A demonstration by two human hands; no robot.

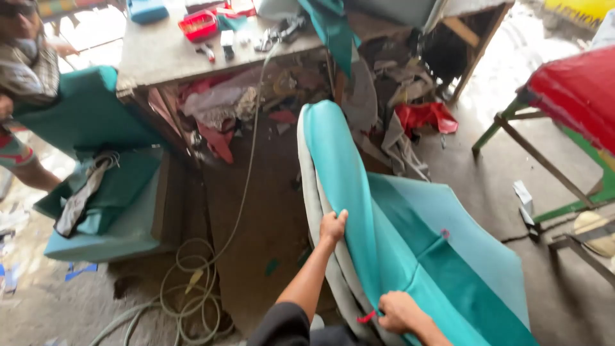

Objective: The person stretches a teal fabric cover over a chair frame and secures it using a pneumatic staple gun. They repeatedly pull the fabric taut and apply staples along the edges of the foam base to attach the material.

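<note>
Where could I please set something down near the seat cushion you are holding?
Bare floor lies between the teal seat cushion and the second cushion, above the coiled hose. More floor lies toward the green-legged bench. Under the worktable, fabric scraps crowd the space.

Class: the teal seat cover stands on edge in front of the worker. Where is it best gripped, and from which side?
Grip the teal seat cover along its folded left edge, from the left, as the left hand does; the right hand pinches the lower edge. That rolled edge seems thin enough for fingers to wrap.
</note>
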